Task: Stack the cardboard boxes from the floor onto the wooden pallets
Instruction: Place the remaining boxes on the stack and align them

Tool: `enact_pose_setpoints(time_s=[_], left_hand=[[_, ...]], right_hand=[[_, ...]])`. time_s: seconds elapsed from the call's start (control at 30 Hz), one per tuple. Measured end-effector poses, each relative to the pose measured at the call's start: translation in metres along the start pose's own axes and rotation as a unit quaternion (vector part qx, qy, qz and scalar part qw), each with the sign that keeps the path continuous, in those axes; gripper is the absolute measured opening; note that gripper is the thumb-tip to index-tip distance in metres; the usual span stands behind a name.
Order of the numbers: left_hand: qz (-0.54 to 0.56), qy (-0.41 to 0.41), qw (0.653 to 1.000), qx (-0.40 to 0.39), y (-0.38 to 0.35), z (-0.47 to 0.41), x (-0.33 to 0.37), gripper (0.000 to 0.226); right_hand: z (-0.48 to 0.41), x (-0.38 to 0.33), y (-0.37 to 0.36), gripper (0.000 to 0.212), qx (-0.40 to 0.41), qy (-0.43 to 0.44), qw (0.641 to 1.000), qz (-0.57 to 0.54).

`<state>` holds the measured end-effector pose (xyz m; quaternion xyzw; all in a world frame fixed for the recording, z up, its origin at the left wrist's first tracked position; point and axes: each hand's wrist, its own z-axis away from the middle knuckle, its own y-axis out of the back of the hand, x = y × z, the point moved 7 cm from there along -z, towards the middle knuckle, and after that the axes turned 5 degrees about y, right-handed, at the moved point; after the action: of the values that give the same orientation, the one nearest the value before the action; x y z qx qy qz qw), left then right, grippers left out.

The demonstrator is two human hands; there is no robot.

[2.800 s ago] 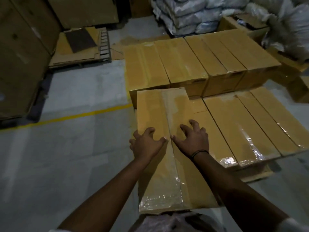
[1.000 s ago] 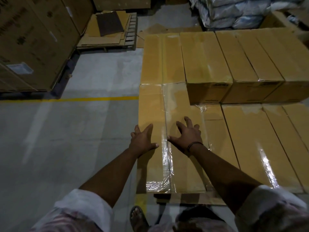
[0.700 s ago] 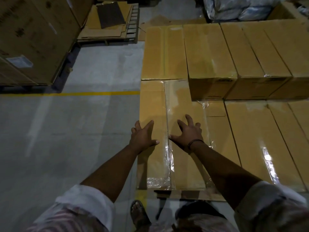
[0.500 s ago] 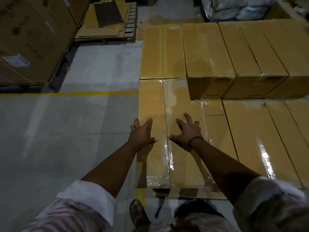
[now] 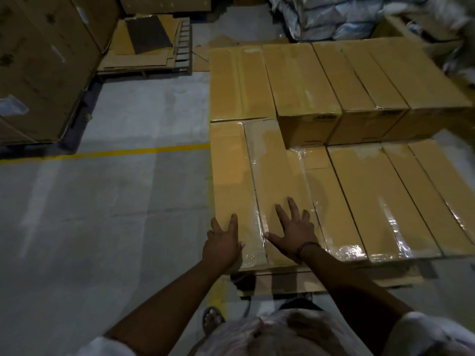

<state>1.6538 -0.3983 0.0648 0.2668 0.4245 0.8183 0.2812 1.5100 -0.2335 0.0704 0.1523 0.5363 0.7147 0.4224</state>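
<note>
A long taped cardboard box (image 5: 259, 176) lies at the left end of the front row on a wooden pallet (image 5: 303, 281). My left hand (image 5: 223, 244) rests flat on its near left corner, fingers spread. My right hand (image 5: 293, 232), with a dark wristband, presses flat on the box's near right part, fingers straight. Other long boxes (image 5: 372, 196) lie beside it to the right. Behind it another low box (image 5: 239, 80) lies flat, and a taller row of boxes (image 5: 341, 80) stands to the right of that one.
Grey concrete floor (image 5: 102, 214) with a yellow line (image 5: 115, 152) lies to the left. Big cartons (image 5: 43, 68) stand at far left, flattened cardboard on a pallet (image 5: 149, 44) behind. White sacks (image 5: 334, 19) are piled at the back right. My sandalled foot (image 5: 212, 317) is near the pallet.
Both hands have slid back along the box top toward its near end. The box now lies squared against the box behind it, and my view has shifted slightly.
</note>
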Motion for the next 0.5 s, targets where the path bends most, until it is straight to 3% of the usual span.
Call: enact_pose_setpoints(time_s=[0.2,0.5], left_hand=[[-0.014,-0.033,0.998,-0.055,-0.018,0.023,-0.017,0.088],[0.021,-0.077,0.992,-0.096,-0.02,0.048,-0.028,0.125]], right_hand=[[0.041,0.003,-0.019,0.107,-0.012,-0.011,1.0,-0.009],[0.078,0.017,-0.027,0.126,0.003,-0.008,0.996,-0.089]])
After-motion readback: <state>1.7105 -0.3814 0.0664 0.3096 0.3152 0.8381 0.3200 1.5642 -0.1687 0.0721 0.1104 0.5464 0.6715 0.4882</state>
